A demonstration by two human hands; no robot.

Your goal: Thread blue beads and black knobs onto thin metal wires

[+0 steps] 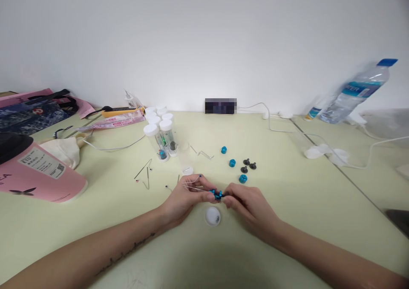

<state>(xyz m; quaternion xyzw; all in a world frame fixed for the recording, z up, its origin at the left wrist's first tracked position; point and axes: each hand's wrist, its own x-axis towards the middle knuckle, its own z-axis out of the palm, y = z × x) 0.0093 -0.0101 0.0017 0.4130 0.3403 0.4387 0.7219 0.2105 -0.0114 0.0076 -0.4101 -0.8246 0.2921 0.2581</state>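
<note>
Between my hands is a small blue knob-like part (216, 194), pinched by the fingers of my left hand (185, 197). A thin bent metal wire (194, 188) with a dark blue tip also runs from the fingers of that hand. My right hand (255, 204) pinches a small black piece (225, 194) against the right end of the blue part; fingers partly hide it. Just below my hands lies a white cap (212, 216) with a tiny dark piece inside. To the right are more blue parts (232, 163) and several black stemmed discs (244, 169).
Clear tubes with white lids (166, 129) stand behind my left hand. Bent wires (147, 174) lie left of it. A pink cup (44, 170) is at the left, a water bottle (358, 91) at the back right. A white cable (281, 130) crosses the table (303, 187).
</note>
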